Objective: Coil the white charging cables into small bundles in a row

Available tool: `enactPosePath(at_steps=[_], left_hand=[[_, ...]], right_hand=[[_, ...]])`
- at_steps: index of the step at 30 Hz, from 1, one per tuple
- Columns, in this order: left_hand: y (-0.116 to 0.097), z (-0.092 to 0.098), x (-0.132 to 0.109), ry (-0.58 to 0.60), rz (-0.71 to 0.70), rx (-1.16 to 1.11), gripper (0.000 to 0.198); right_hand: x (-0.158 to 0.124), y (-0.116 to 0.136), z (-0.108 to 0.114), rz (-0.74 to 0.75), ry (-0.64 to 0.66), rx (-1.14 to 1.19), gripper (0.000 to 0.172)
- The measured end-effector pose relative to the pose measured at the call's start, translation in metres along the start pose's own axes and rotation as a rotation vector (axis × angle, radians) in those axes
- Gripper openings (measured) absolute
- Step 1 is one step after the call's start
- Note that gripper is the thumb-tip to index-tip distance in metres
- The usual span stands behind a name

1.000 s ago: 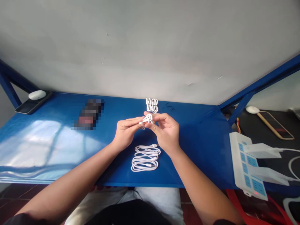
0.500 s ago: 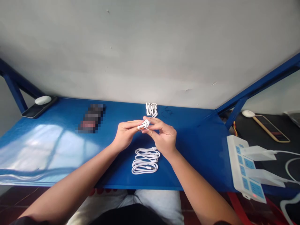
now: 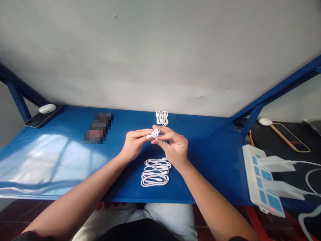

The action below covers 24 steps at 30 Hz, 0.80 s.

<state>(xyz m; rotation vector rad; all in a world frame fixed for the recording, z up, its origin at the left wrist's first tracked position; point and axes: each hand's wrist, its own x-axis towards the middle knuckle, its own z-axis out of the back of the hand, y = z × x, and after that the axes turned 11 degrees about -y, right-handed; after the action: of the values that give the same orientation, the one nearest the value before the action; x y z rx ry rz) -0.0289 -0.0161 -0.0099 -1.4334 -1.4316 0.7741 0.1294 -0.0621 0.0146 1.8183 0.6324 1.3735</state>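
Note:
Between my two hands, above the blue table (image 3: 208,160), is a bundled white cable (image 3: 154,134), seen end-on with its loops gathered. My left hand (image 3: 134,144) pinches the bundle from the left, where a small orange patch shows by the fingertips. From the right, the thumb and fingers of my right hand (image 3: 175,144) close on the same bundle. Just below my hands lie coiled white cables (image 3: 155,172) with their plugs showing. Farther back, near the wall, sit smaller white cable bundles (image 3: 162,117) tied with dark bands.
Small dark strips (image 3: 178,119) lie beside the back bundles. A blurred dark object (image 3: 99,128) is at left, with a black device carrying a white oval piece (image 3: 47,108) beyond it. At right stand a white power strip (image 3: 263,180) with plugged-in adapters and a phone-like device (image 3: 291,137).
Both hands stay almost in place on the cable bundle, with only a slight shift of the fingers and loops. The view has tilted a little.

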Motion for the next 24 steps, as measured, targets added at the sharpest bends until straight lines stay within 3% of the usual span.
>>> enactPosePath(at_steps=[4, 7, 10, 15, 20, 24], left_hand=[[0.001, 0.0, 0.001, 0.022, -0.008, 0.028, 0.017], [0.003, -0.001, 0.0, 0.009, -0.039, 0.129, 0.02], [0.006, -0.004, -0.003, 0.003, -0.157, 0.359, 0.022], [0.007, -0.007, -0.006, 0.161, -0.315, 0.745, 0.026], [0.012, -0.006, -0.004, 0.176, -0.224, 0.87, 0.016], [0.013, -0.008, -0.004, 0.155, -0.172, 0.782, 0.019]], right_hand=[[-0.001, 0.002, -0.002, -0.035, -0.026, -0.01, 0.009], [-0.002, 0.002, -0.006, -0.134, -0.116, 0.025, 0.013], [0.001, -0.003, -0.011, -0.309, -0.244, 0.045, 0.022], [0.004, -0.023, -0.009, -0.5, -0.339, 0.006, 0.032], [0.002, -0.037, -0.007, -0.603, -0.361, -0.047, 0.036], [0.003, -0.036, -0.01, -0.669, -0.358, -0.025, 0.041]])
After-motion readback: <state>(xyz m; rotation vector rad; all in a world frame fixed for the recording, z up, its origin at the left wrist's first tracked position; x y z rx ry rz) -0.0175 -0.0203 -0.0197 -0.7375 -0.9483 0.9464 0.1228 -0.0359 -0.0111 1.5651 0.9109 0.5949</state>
